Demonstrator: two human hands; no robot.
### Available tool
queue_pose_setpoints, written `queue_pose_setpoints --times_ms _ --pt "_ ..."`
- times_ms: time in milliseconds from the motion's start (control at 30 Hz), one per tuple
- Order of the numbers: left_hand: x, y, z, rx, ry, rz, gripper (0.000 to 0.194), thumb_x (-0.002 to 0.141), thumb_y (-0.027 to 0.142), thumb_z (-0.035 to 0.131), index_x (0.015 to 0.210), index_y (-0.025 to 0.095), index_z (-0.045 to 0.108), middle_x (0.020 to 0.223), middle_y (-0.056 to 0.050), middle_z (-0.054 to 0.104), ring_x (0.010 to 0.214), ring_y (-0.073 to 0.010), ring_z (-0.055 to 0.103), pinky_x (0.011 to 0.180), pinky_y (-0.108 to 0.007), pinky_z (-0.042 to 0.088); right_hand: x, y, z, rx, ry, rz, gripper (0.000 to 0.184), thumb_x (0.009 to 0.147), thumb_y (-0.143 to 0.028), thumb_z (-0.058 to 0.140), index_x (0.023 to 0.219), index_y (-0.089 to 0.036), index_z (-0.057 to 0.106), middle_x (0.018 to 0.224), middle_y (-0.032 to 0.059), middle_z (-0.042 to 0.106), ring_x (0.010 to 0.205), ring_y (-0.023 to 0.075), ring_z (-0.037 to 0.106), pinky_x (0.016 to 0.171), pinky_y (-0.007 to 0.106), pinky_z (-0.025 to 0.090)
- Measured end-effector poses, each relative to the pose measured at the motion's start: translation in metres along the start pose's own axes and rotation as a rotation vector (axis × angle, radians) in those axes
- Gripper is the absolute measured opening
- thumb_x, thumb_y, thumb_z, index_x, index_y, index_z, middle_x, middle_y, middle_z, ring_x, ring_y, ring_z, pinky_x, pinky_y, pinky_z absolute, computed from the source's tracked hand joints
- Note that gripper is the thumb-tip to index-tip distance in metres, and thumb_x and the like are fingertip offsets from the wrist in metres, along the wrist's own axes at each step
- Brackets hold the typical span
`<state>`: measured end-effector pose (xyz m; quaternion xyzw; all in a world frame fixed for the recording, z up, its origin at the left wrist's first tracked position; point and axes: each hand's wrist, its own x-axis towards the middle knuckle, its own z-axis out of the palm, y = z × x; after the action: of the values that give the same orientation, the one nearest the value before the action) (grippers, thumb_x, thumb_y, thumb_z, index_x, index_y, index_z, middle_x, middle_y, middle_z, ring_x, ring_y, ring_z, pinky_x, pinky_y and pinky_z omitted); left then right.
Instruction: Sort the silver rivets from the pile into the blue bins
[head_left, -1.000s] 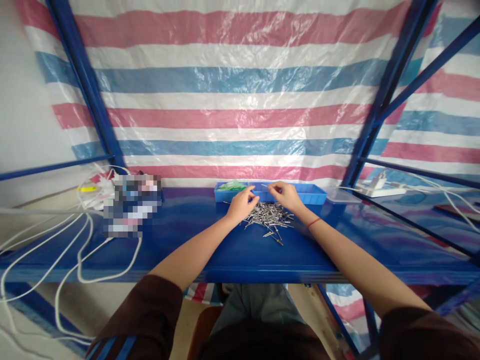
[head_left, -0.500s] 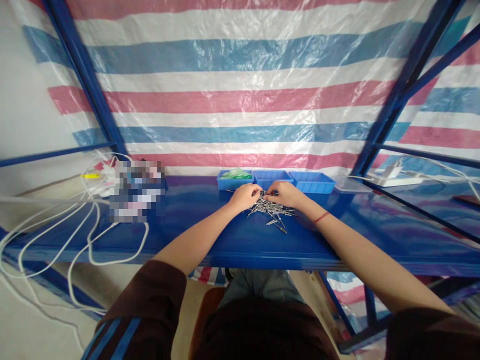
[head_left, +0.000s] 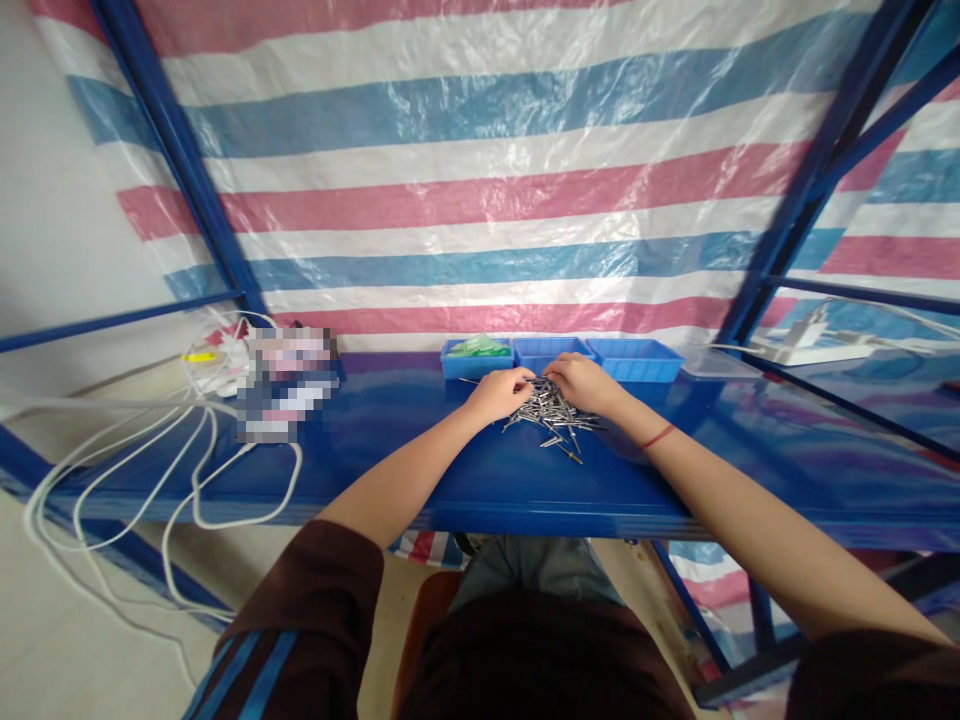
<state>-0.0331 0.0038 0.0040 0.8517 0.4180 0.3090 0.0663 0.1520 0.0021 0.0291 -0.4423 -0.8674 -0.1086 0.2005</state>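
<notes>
A loose pile of thin silver metal pins (head_left: 551,405) lies on the blue tabletop (head_left: 480,480). One pin at the near edge of the pile has a brass-coloured part. Over the left side of the pile, my left hand (head_left: 501,394) has its fingers curled together. My right hand (head_left: 583,382) reaches in from the other side, thumb and fingers pinched at the pile's far edge. A small gap separates the fingertips of both hands. Whatever the fingers hold is too small to make out.
Behind the pile stand three blue bins in a row: a left bin (head_left: 478,365) holding green packets (head_left: 480,346), a middle bin (head_left: 553,350) and a right bin (head_left: 636,362). White cables (head_left: 199,480) trail at the left. A white power strip (head_left: 814,345) lies at the right.
My right hand has shifted slightly up and away from the pile's middle. My left hand stays over the left side. The whole view has tilted and shifted a little.
</notes>
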Motion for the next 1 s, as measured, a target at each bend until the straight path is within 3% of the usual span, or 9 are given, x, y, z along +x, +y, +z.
queue_pose_setpoints --times_ms 133,333,433,600,833,1000 --pt "0.0 0.0 0.001 0.001 -0.001 0.002 0.028 0.082 0.028 0.051 0.107 0.02 0.06 0.094 -0.003 0.07 0.089 -0.0165 0.064 0.081 -0.027 0.047 -0.001 0.0 0.0 0.039 0.037 -0.005 0.026 0.087 -0.018 0.039 0.093 -0.014 0.064 0.089 0.0103 0.066 0.083 0.0202 0.058 0.078 0.031 0.039" --pt "0.001 0.004 0.001 0.023 0.103 0.079 0.029 0.08 0.036 0.054 0.102 0.018 0.062 0.096 -0.005 0.067 0.091 -0.0179 0.061 0.084 -0.03 0.046 0.001 -0.009 -0.002 0.373 0.279 0.004 0.019 0.083 -0.024 0.046 0.084 -0.014 0.062 0.087 0.0088 0.065 0.084 0.0191 0.057 0.077 0.032 0.043" --pt "0.002 0.009 -0.002 -0.067 0.143 0.106 0.025 0.083 0.035 0.05 0.095 0.017 0.063 0.091 -0.005 0.068 0.086 -0.0166 0.062 0.079 -0.027 0.046 0.002 -0.013 -0.001 0.621 0.274 0.077 0.02 0.081 -0.03 0.049 0.084 -0.014 0.06 0.08 0.0064 0.064 0.073 0.0161 0.058 0.067 0.029 0.045" --pt "0.002 0.015 -0.005 -0.181 0.182 0.051 0.021 0.084 0.032 0.048 0.087 0.017 0.063 0.085 -0.002 0.068 0.078 -0.0146 0.062 0.073 -0.024 0.045 0.004 -0.011 0.004 0.846 0.275 0.133 0.021 0.076 -0.034 0.054 0.081 -0.014 0.059 0.076 0.0053 0.064 0.069 0.0142 0.058 0.067 0.028 0.045" --pt "0.001 0.017 -0.005 -0.225 0.177 -0.006 0.023 0.081 0.037 0.05 0.075 0.016 0.059 0.075 0.0 0.066 0.072 -0.0138 0.06 0.067 -0.022 0.043 0.001 -0.014 0.002 0.716 0.312 0.103 0.023 0.077 -0.036 0.055 0.076 -0.014 0.061 0.068 0.0024 0.062 0.062 0.0119 0.054 0.062 0.026 0.043" --pt "0.002 0.017 -0.007 -0.133 0.149 0.011 0.017 0.079 0.03 0.052 0.073 0.015 0.058 0.069 0.001 0.062 0.067 -0.0129 0.057 0.062 -0.021 0.04 -0.003 -0.024 -0.007 0.501 0.321 -0.013 0.02 0.079 -0.032 0.055 0.075 -0.014 0.062 0.071 0.003 0.061 0.064 0.0117 0.053 0.062 0.024 0.041"
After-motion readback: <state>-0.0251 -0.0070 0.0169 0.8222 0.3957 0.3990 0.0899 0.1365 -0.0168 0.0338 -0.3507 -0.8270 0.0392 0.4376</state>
